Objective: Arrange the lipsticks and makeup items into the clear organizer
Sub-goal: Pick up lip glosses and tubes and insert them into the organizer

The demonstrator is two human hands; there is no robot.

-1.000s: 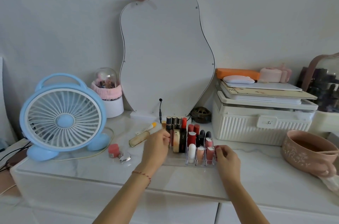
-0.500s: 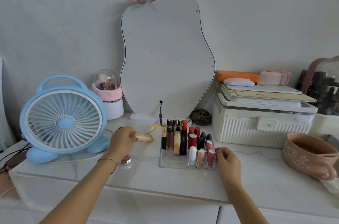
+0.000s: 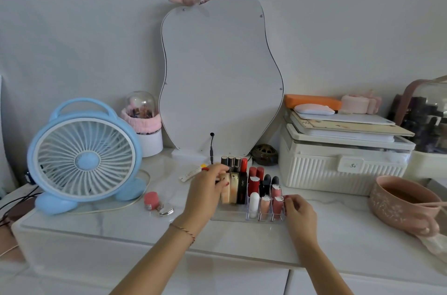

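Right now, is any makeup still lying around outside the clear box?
Yes. A white tube with a yellow cap lies flat behind the left hand, and a small pink item with a silvery piece sits near the blue fan, all outside the clear organizer.

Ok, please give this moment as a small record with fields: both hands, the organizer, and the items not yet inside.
left hand: fingers on a peach-gold tube at the clear acrylic organizer
right hand: at the organizer's right front corner
organizer: upright lipsticks fill the right slots
outside: pink round pot, white yellow-capped tube, small silver piece
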